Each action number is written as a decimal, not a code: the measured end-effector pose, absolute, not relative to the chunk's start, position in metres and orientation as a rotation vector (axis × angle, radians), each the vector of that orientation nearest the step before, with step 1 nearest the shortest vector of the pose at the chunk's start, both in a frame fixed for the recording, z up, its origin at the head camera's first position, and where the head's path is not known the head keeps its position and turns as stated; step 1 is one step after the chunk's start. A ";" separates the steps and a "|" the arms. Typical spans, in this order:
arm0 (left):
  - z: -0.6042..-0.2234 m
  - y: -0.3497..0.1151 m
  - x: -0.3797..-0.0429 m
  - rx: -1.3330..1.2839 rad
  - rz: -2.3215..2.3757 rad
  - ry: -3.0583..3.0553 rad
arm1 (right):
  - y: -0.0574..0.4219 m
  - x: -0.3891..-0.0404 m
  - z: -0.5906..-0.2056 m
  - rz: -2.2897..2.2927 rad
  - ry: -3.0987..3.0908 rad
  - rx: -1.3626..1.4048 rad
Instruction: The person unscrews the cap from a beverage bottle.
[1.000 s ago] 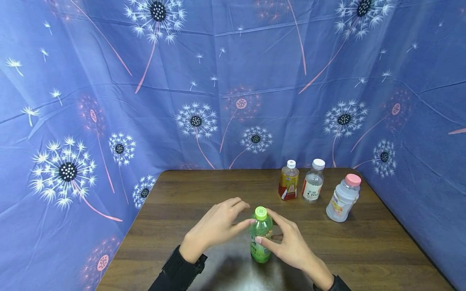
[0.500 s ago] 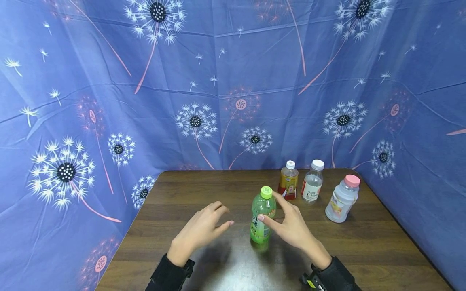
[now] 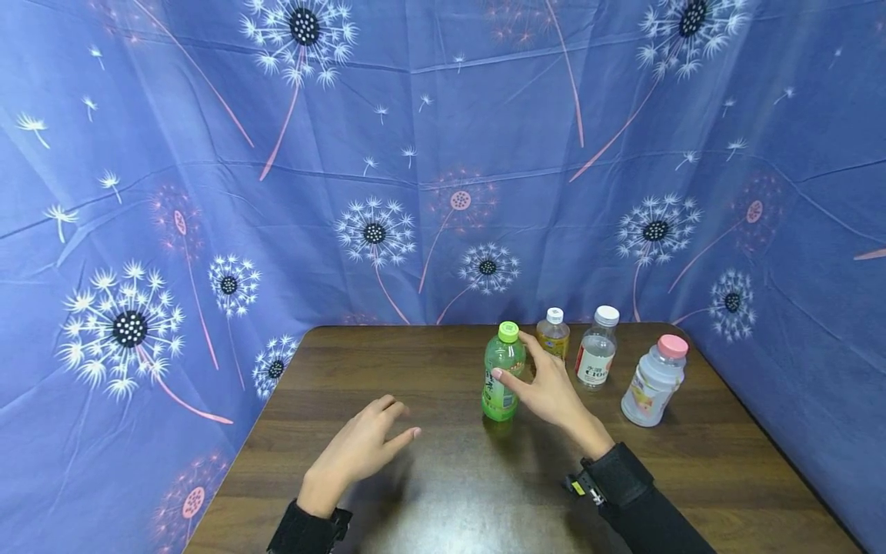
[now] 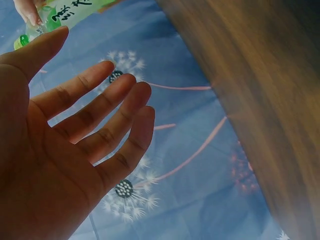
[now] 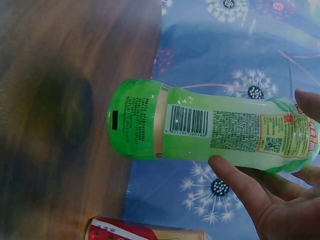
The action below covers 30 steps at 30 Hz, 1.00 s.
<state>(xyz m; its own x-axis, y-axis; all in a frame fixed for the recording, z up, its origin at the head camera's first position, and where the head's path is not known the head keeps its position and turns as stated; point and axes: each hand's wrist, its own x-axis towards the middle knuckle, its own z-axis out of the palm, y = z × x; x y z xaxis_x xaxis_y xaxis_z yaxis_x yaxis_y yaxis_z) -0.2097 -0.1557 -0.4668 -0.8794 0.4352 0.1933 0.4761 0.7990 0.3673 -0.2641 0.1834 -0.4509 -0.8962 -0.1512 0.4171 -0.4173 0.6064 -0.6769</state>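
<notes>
A green drink bottle [image 3: 504, 377] with a light green cap stands upright beyond the middle of the table in the head view. My right hand [image 3: 554, 388] grips it from the right, thumb on the near side and fingers around the upper part. The right wrist view shows the bottle's barcode label [image 5: 188, 120] facing that camera. Whether its base touches the table, I cannot tell. Over the left part of the table is my left hand [image 3: 360, 446], holding nothing, its fingers loosely bent and apart, as the left wrist view also shows.
Right of the green bottle stand an amber drink bottle [image 3: 554, 338], partly hidden by my right hand, a clear bottle with a white cap [image 3: 597, 350], and a wide jar-like bottle with a pink cap [image 3: 653, 385]. A blue dandelion-print cloth [image 3: 429, 123] hangs behind the wooden table [image 3: 388, 358].
My right hand has carried the green bottle away from me, toward the table's back edge and the amber bottle. My left hand has drawn away from the bottle, back and to the left.
</notes>
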 end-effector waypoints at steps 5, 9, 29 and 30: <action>-0.470 -0.162 -0.209 -0.695 -0.662 -2.897 | 0.182 -0.284 -0.446 1.159 -2.534 0.417; -0.471 -0.166 -0.209 -0.659 -0.679 -2.898 | 0.181 -0.302 -0.445 1.172 -2.522 0.414; -0.491 -0.190 -0.219 -0.515 -0.757 -2.943 | 0.174 -0.363 -0.462 1.192 -2.576 0.241; -0.493 -0.191 -0.220 -0.507 -0.771 -2.950 | 0.174 -0.365 -0.463 1.188 -2.578 0.234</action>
